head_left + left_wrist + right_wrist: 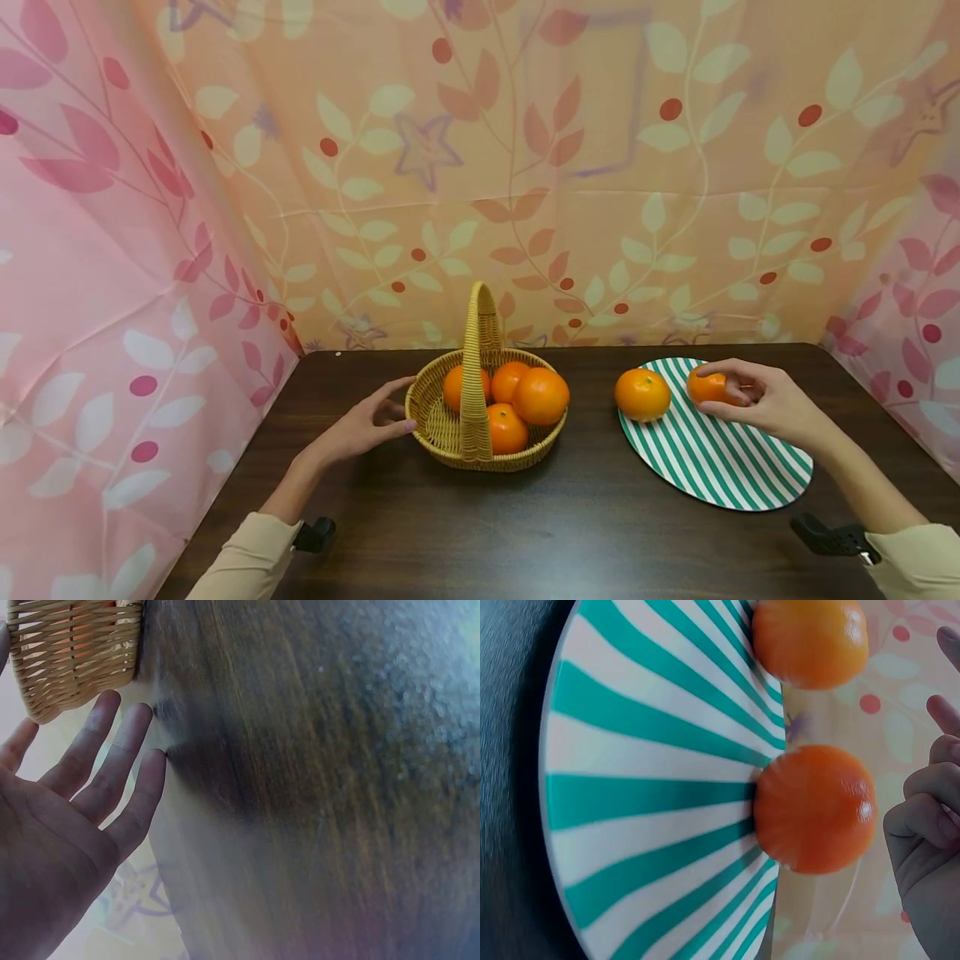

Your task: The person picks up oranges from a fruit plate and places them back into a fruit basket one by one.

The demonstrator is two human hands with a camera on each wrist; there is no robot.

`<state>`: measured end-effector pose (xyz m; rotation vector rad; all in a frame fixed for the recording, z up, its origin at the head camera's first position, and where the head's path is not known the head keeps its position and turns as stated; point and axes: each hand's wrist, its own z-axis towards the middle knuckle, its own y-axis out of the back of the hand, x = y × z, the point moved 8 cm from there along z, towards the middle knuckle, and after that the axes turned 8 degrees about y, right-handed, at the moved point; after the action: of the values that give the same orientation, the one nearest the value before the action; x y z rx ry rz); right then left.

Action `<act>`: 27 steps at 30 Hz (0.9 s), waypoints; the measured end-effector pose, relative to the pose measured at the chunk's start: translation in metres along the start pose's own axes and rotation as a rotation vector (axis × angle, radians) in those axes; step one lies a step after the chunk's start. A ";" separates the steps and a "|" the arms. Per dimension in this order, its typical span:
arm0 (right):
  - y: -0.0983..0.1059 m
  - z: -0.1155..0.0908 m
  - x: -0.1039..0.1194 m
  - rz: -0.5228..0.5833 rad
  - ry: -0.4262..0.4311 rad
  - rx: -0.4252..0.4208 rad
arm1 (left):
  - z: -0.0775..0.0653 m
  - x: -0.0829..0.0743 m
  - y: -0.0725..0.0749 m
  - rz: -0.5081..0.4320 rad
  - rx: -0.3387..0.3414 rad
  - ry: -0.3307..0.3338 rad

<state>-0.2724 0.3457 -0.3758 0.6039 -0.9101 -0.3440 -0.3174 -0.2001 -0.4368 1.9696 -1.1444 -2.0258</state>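
Observation:
A yellow wicker basket [437,442] with a tall arched handle holds several oranges [541,396]. At its left side is my left hand [365,425], thumb and index fingertips right at the basket wall; in the left wrist view the fingers of this hand [82,795] are spread and fairly straight beside the weave. Two more oranges sit on an oval mat with green and white stripes [720,467]. My right hand [772,404] is above the mat by the right-hand orange [705,387], partly covering it in the head view. The right wrist view shows that orange [815,810] apart from the loosely bent fingers.
The left-hand orange [642,395] sits near the mat's left edge. Everything stands on a dark wooden table [480,533]. Patterned cloth [480,167] hangs behind the table and at both sides. A black wrist camera [315,535] is on each forearm.

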 end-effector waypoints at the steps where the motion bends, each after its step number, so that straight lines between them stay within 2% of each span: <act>1: 0.002 -0.001 -0.001 -0.005 0.000 -0.004 | 0.000 0.000 0.000 0.002 -0.001 0.000; 7: 0.016 -0.007 -0.009 -0.033 -0.021 -0.028 | 0.000 0.002 0.000 0.005 -0.003 0.003; 15: 0.039 -0.020 -0.036 -0.083 -0.084 -0.080 | 0.000 0.001 0.000 0.021 -0.006 0.002; 23: 0.037 -0.019 -0.051 -0.096 -0.072 0.017 | -0.001 -0.002 0.001 0.024 -0.007 -0.010; 27: 0.034 -0.017 -0.059 -0.078 -0.088 0.027 | -0.001 -0.002 0.001 0.020 -0.003 -0.015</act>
<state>-0.2914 0.4085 -0.3995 0.6546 -0.9783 -0.4310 -0.3167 -0.2000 -0.4350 1.9371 -1.1590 -2.0349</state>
